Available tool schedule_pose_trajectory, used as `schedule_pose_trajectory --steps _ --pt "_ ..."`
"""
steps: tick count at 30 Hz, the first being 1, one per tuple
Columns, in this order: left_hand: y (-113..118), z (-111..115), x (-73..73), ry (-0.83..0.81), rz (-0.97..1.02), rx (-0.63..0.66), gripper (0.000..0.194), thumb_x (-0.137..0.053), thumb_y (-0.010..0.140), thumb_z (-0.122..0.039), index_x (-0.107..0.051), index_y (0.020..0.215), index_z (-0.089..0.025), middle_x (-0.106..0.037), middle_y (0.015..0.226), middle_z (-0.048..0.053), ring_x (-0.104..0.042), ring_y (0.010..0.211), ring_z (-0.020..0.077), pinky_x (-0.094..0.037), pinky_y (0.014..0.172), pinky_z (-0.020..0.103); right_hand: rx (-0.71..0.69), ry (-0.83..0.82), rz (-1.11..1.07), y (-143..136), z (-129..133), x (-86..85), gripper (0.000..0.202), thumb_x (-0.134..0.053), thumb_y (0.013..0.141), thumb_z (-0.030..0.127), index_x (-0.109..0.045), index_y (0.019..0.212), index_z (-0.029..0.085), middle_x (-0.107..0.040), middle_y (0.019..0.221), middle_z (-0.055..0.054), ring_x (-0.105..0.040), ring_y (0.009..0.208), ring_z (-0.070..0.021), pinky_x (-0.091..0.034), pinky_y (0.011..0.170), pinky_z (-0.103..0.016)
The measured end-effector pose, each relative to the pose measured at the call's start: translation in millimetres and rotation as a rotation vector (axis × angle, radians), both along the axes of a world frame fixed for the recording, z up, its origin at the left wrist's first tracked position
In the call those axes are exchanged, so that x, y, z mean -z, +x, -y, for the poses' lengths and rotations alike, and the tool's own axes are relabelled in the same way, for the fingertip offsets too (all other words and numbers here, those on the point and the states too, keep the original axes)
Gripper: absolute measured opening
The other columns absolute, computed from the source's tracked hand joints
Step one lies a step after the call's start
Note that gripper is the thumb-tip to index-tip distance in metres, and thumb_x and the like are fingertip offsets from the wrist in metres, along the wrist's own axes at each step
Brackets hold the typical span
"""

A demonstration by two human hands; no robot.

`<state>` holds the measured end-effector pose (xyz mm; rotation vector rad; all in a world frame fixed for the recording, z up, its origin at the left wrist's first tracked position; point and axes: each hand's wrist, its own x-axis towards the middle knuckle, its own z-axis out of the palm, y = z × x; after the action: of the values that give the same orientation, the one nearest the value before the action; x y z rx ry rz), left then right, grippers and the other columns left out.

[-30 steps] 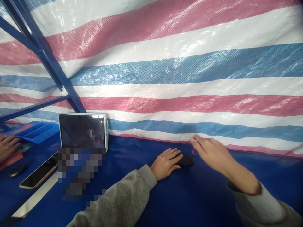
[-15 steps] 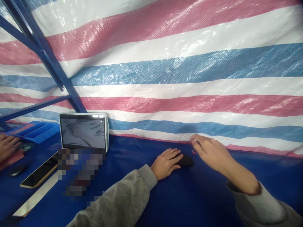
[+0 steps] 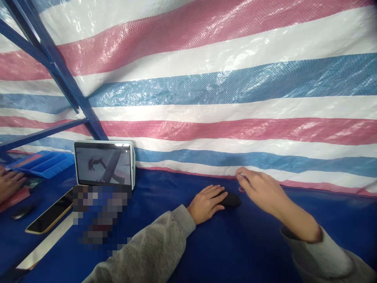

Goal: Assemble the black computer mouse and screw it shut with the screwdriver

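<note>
A black computer mouse lies on the blue tabletop, its left part covered by my left hand. The fingers reach over its upper side and the thumb lies along the near side, so the hand grips it against the table. My right hand, closed in a pinch, holds a small screwdriver upright by the mouse's right end. Only a reddish clear part and a pale bit near the fingertips show of this tool; its tip is too small to make out.
Left of my arms, a tablet stands upright, with a blurred patch before it. A phone, another dark mouse and a blue compartment tray lie farther left, near another person's hand. Striped sheeting hangs behind the table.
My right hand has shifted very slightly left with the screwdriver. My left hand and the mouse stay in place. The picture on the tablet has changed.
</note>
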<state>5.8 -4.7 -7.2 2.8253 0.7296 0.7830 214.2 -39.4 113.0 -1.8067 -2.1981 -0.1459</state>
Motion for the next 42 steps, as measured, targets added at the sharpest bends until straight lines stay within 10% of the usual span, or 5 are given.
schedule_pose_trajectory --steps 42 --pt "0.1 -0.5 0.5 -0.015 -0.004 0.006 0.047 -0.039 0.101 -0.044 -0.044 0.140 -0.019 -0.046 0.146 0.007 -0.039 0.138 0.0194 -0.031 0.117 0.039 -0.019 -0.008 -0.024 2.8 -1.4 0.4 0.024 -0.035 0.092 0.026 -0.058 0.096 0.022 -0.071 0.077 -0.003 -0.065 0.068 -0.0200 -0.038 0.061 -0.028"
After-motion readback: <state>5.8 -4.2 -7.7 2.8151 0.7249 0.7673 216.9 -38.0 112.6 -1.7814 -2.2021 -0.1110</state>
